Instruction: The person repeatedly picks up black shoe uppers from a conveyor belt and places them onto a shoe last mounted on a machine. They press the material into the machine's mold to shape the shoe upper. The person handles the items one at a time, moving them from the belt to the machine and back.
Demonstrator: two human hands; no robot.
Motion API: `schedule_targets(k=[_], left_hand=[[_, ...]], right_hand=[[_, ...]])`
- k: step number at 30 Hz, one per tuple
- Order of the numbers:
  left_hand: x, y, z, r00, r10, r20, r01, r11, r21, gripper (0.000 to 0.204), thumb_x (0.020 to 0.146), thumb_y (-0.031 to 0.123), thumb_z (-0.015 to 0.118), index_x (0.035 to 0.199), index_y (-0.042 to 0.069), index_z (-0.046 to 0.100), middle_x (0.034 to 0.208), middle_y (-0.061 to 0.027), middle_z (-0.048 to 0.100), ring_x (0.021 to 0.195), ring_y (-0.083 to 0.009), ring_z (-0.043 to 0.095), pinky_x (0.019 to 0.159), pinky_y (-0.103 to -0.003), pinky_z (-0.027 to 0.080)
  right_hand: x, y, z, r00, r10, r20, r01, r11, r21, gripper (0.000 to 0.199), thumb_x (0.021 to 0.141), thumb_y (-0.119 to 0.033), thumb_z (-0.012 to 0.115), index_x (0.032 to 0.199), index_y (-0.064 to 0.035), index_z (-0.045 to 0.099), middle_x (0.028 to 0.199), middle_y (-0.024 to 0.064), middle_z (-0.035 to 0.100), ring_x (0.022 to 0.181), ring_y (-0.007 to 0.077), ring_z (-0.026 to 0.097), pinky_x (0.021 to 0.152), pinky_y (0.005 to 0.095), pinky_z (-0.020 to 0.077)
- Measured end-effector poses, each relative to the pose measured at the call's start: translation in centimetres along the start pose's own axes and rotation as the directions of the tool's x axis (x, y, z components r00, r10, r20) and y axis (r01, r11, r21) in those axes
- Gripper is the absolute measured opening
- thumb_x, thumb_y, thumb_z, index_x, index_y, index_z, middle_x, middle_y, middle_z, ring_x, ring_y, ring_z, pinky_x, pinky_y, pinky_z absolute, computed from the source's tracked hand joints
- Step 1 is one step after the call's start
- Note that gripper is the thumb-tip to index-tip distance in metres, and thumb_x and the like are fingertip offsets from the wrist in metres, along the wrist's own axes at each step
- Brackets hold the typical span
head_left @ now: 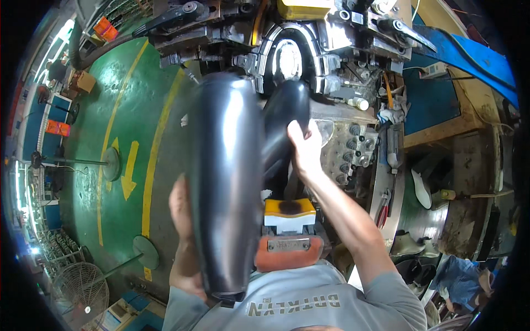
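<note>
On a black boot (pixel 286 110), right hand (pixel 307 148)

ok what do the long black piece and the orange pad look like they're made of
Long black piece: perhaps leather or a synthetic like it, smooth and glossy, with long pale highlights.
Orange pad: probably rubber or plastic, low sheen, with even colour and rounded corners.

Glossy blk tube (pixel 229 182) w/ whitish sheen streaks, right by L grip (pixel 181 208). Tapered piece (pixel 292 105) in R grip (pixel 305 144): blk too, fainter sheen. Below R grip: yel. pad (pixel 290 208) w/ dark patch, then orange-red pad (pixel 290 256). L of L grip: grn floor (pixel 121 215) w/ yel. lines (pixel 149 182) & arrows (pixel 130 171). Up & R of R grip: blue beam (pixel 469 55). Below both grips: grey shirt (pixel 375 303) w/ pale lettering (pixel 331 302).
</note>
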State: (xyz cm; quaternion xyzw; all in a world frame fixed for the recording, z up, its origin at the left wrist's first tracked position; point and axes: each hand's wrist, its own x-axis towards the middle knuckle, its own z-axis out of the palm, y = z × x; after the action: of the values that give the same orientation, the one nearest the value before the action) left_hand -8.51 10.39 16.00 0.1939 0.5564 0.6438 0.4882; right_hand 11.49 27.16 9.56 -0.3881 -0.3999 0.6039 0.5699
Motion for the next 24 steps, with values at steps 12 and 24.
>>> schedule_targets(k=[12,24], left_hand=[[7.7,0.0,15.3,0.984,-0.004,0.18,0.027,0.992,-0.126,0.035,0.105,0.032,0.042,0.098,0.003,0.06,0.085,0.0,0.058,0.076,-0.006,0.051,0.067,-0.024,0.045],[10.7,-2.5,16.6,0.997,0.053,0.053,-0.044,0.987,-0.155,0.031,0.104,0.031,0.047,0.093,0.005,0.06,0.082,0.0009,0.056,0.075,-0.0068,0.048,0.069,-0.025,0.043]], right_hand=[[3.6,-5.8,-3.3,0.909,0.239,0.343,-0.336,0.905,0.259,0.042,0.103,-0.038,0.046,0.112,-0.002,0.065,0.112,0.0067,0.067,0.106,0.0153,0.059,0.097,0.031,0.0424],[4.1,-3.5,-2.7,0.963,0.229,0.14,-0.268,0.808,0.524,0.024,0.096,-0.023,0.061,0.111,-0.0043,0.059,0.103,0.0056,0.065,0.091,0.0145,0.062,0.085,0.0324,0.0536]])
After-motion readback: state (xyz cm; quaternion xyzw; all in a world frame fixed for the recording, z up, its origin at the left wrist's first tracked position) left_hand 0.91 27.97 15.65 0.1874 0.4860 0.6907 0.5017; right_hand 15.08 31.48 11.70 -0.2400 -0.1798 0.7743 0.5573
